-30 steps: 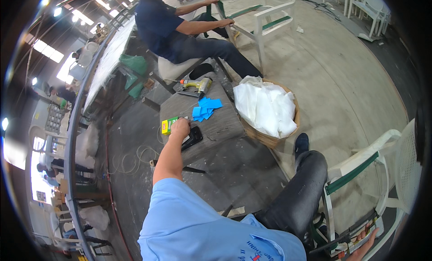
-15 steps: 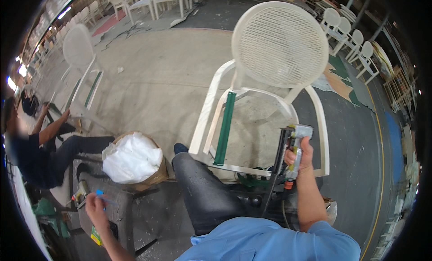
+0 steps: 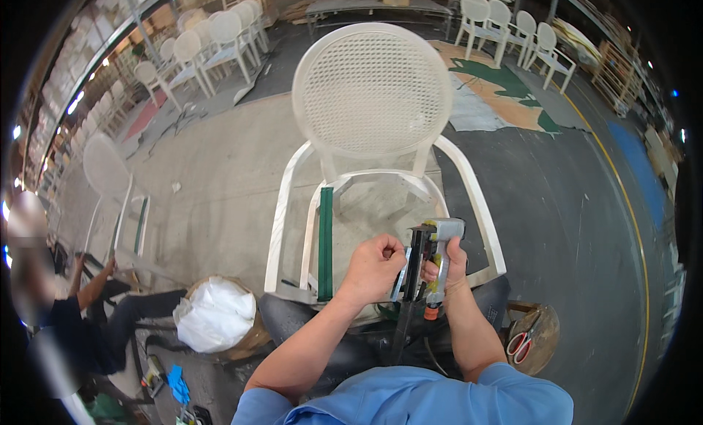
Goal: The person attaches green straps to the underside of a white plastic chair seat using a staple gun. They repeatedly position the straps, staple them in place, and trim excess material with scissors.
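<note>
In my right hand [image 3: 454, 267] is a pneumatic staple gun [image 3: 444, 231], its long black magazine extending down toward me. My left hand [image 3: 373, 270] is closed, fingertips pinched, beside the magazine. A thin silvery-blue strip, which looks like a strip of staples [image 3: 400, 277], runs down from those fingers. Past my hands stands a white armchair frame [image 3: 278, 212] with a round mesh back [image 3: 372, 91] and an open seat. A dark green webbing strap [image 3: 326, 242] spans the left side of the seat, front to back.
At left, another person [image 3: 69, 315] works on a similar chair [image 3: 110, 168]. A bin lined with white plastic [image 3: 216, 315] stands between us. Scissors [image 3: 521, 344] lie on a round stool [image 3: 543, 352] at right. Blue pieces [image 3: 178, 383] lie at lower left. Several white chairs [image 3: 227, 33] stand behind.
My left hand has come from the lower left to the staple gun, bringing a thin strip. The blue pieces now lie at lower left. My view has shifted, placing the chair further left.
</note>
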Motion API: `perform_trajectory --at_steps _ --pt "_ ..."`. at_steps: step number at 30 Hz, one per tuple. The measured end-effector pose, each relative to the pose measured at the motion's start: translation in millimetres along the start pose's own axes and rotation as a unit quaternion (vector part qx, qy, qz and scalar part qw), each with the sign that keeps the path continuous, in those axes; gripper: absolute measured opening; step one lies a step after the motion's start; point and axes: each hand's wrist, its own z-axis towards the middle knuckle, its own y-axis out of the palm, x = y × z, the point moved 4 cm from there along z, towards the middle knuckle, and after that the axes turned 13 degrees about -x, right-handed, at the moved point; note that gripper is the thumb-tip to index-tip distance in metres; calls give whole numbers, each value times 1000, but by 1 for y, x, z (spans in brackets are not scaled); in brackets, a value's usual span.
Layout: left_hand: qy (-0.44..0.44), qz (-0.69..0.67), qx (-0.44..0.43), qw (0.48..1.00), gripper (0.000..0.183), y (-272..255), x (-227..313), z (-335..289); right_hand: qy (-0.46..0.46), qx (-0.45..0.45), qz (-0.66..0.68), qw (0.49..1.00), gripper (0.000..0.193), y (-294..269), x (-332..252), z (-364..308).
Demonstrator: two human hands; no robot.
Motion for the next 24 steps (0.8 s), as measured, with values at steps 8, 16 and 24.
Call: perform_trajectory --at_steps 8,16,24 --pt "19 141 40 989 9 39 14 35 -8 44 -20 999 79 -22 -16 -18" --pt "14 34 45 998 13 60 17 58 -38 17 73 996 83 -33 -17 -23" --pt "-63 -101 -64 991 30 76 -35 -21 -130 46 114 984 99 -40 -34 -24"
